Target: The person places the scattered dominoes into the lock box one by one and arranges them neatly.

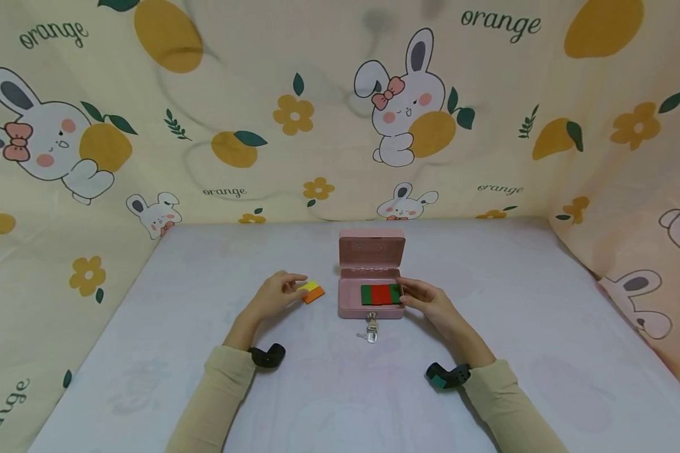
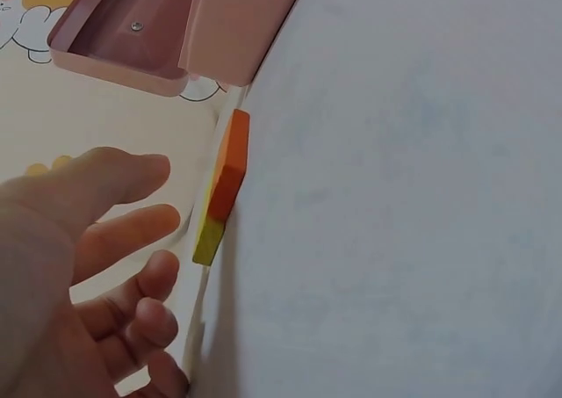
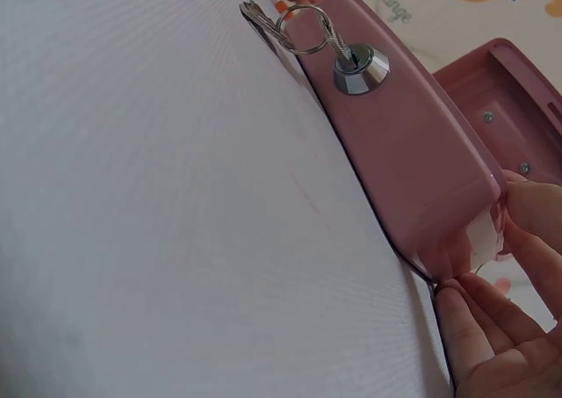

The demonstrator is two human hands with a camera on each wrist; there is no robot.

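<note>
A pink metal cash box (image 1: pixel 354 313) stands on the table with its lid (image 1: pixel 372 253) raised. Inside lies a flat row of blocks, with a red block (image 1: pixel 381 294) between green ones (image 1: pixel 366 295). My right hand (image 1: pixel 430 302) holds the box's right end, thumb and fingers along the rim and lower side in the right wrist view. Left of the box, a yellow block (image 1: pixel 309 285) and an orange block (image 1: pixel 314 295) lie side by side. My left hand (image 1: pixel 274 292) hovers beside them, fingers loosely bent and apart from the blocks in the left wrist view.
Keys on a ring (image 3: pixel 303 29) hang from the lock (image 3: pixel 362 68) on the box's front. Behind the white-covered table (image 1: pixel 317 390) and along its sides hangs a cloth (image 1: pixel 328 69) printed with rabbits and oranges. Each wrist wears a black band (image 1: pixel 267 356).
</note>
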